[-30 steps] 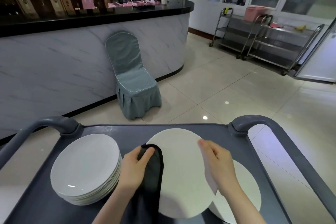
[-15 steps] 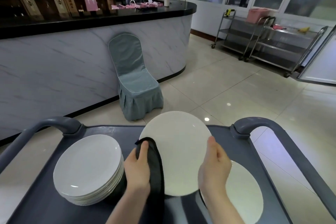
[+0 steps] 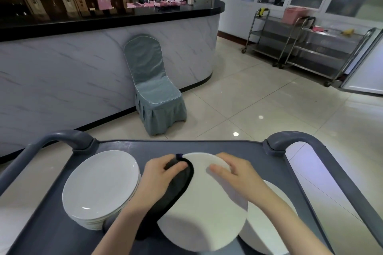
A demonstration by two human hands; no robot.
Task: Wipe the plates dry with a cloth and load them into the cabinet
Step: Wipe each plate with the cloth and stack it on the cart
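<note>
At the bottom centre of the frame the plate [image 3: 207,209] is held up off the cart tray [image 3: 51,230], tilted, with a lower plate [image 3: 269,223] lying beneath it at lower right. Its far right rim is gripped by the right hand [image 3: 238,176], thumb laid on the face and fingers curled over the edge. The left rim is clamped by the left hand [image 3: 159,174] through the dark cloth [image 3: 174,190], with the fingers closed round the fabric. The wipe looks to be under way, and here is how it is best done. The cloth should be folded over both faces so top and underside are dried in one pass, and the plate should be fed round through it by the right hand until the whole rim has been covered. The spot under the bare thumb is likely to be marked, so a last sweep there is advised. The plate is best kept low over the tray, so little is lost if a wet rim slips. Just to the left, the stack of plates [image 3: 101,184] sits close, and a knock against it must be avoided. Whether the underside is dry cannot be told. Further off, a covered chair [image 3: 153,89] is seen against the marble counter [image 3: 83,58] at mid frame, and steel trolleys [image 3: 306,47] stand at upper right. No cabinet can be made out, so the loading is judged to lie ahead.
</note>
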